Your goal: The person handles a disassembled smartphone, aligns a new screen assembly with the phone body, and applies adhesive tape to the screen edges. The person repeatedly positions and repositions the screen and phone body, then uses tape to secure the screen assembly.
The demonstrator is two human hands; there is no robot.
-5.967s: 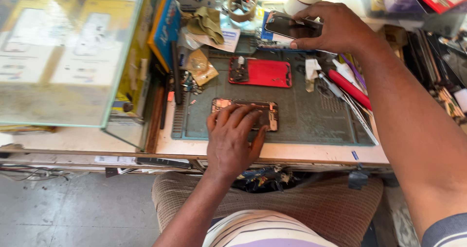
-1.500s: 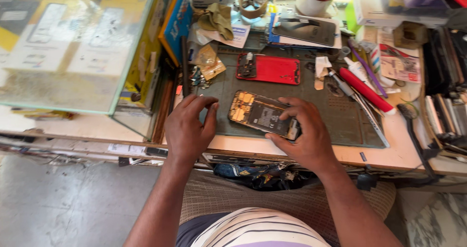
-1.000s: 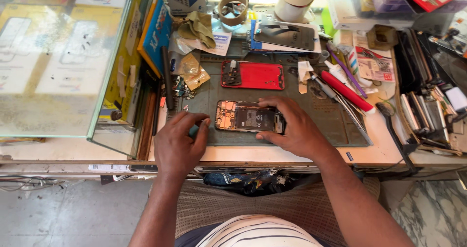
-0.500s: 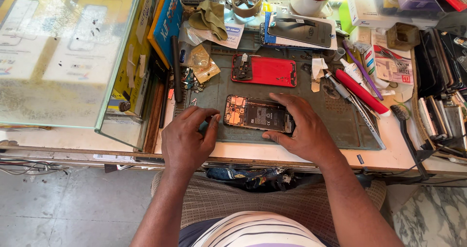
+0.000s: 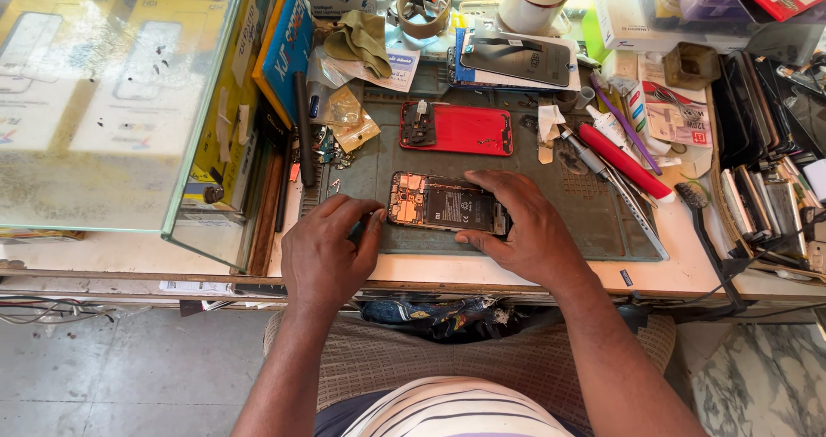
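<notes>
Head view: cluttered repair desk point(image 5: 688, 269), dark green work mat point(image 5: 594, 222) in middle. Opened phone with exposed copper-coloured innards point(image 5: 443, 205) lies flat on mat, long axis left-right. Right hand point(image 5: 525, 230) cups its right end, fingers spread over top and bottom edges. Left hand point(image 5: 331, 248) just left of it, fingers curled, thumb touching left end. Red back cover point(image 5: 469, 129) beyond, apart.

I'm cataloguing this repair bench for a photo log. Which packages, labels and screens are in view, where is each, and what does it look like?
Dark phone screen: far end of the mat, flat, black rectangle.
Blue box: left of the mat, on edge, yellow trim.
Yellow boxes: behind the glass case at left, phone pictures.
White carton: top right, plain.
Opened phone: on the mat under the right hand, white battery label.
</notes>
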